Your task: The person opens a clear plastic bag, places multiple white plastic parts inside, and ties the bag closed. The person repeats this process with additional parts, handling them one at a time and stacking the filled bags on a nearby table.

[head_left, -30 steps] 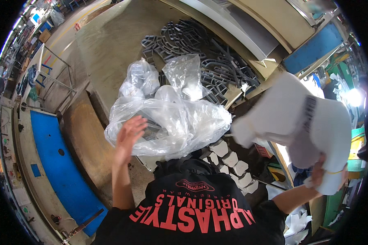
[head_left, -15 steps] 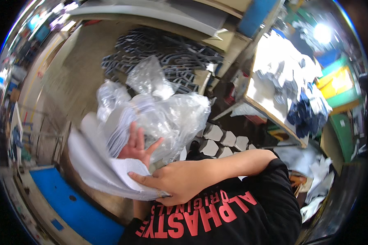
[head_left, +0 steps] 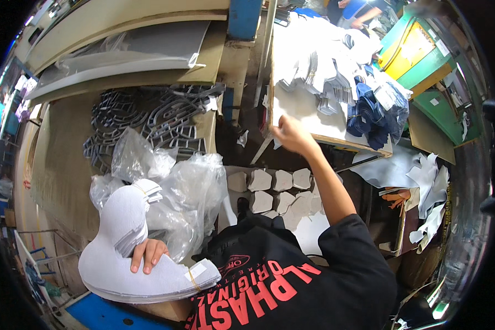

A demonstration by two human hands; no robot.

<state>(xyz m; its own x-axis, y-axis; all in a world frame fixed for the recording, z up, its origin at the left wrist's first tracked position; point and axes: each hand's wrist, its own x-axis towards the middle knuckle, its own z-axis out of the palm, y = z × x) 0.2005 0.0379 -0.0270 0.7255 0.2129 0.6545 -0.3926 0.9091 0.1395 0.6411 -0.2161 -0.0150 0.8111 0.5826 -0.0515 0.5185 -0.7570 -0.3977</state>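
Head view: a thick white stack (head_left: 113, 231) of curved sheets is held at the lower left, in front of the clear plastic bags (head_left: 187, 192), with the fingers of the left hand (head_left: 148, 254) clamped over its inner edge. The grip is taken inside the bend, presumably because both ends of the shape are balanced there; the thumb is hidden. Thin bands (head_left: 192, 278) are wrapped near the two ends, probably so that the loose layers are not fanned apart. Whether the stack is also propped by the bags cannot be told.

The right hand (head_left: 289, 135) is held out, well apart from the stack, near the corner of the white tabletop (head_left: 296, 113). Its fingers are seen bent inward, but it cannot be told whether they are closed together or whether anything is pinched. On that tabletop, white bundles (head_left: 309, 69) and dark blue bundles (head_left: 368, 113) are heaped, apparently grouped by colour. Behind the bags, dark curved pieces (head_left: 154, 115) are spread on the beige tabletop (head_left: 58, 159), seemingly nested to save room
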